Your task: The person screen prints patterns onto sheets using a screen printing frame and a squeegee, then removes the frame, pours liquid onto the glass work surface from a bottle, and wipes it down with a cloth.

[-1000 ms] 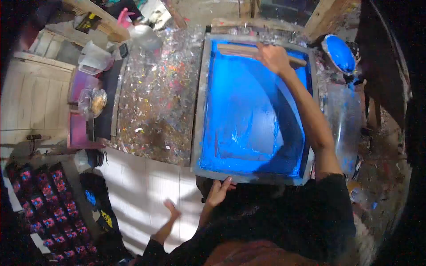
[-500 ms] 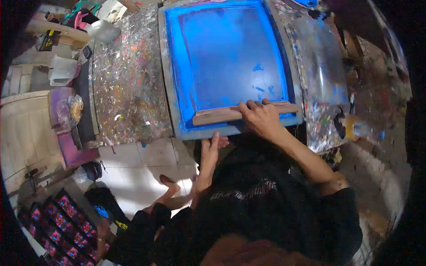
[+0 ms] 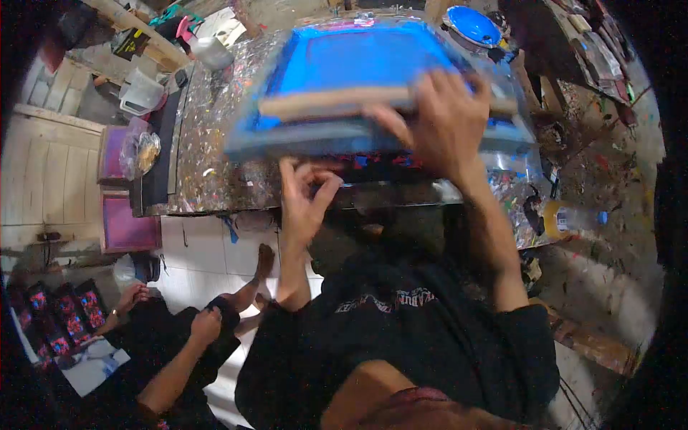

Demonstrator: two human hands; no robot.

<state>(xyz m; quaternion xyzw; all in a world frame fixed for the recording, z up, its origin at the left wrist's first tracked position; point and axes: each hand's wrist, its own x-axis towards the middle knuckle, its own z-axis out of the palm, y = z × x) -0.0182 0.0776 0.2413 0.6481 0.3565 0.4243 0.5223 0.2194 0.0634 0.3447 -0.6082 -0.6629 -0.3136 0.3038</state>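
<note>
A screen-printing frame [image 3: 247, 147], smeared with bright blue ink, stands raised and tilted over the table, its near edge blurred. Across its lower part lies a wooden squeegee [image 3: 315, 104]. My right hand [image 3: 451, 118] is over the squeegee's right half, blurred, thumb spread wide from the fingers; I see no firm grip. Just below the frame's near edge is my left hand [image 3: 304, 197], fingers curled and thumb bent towards them; what they pinch, if anything, is too small to make out. Under the frame shows dark material with red and blue prints [image 3: 376, 161].
The paint-spattered table [image 3: 208, 154] holds a plastic container [image 3: 213, 54]. A blue-inked bowl [image 3: 473, 27] stands at the back right, a bottle of yellow liquid [image 3: 566, 218] on the right. Another person's hand [image 3: 206, 326] is lower left, near dark printed pieces [image 3: 72, 315].
The frame's near edge has risen off the table, uncovering printed material beneath. My right hand has moved up and its thumb has spread. My left hand has shifted left and its fingers have curled.
</note>
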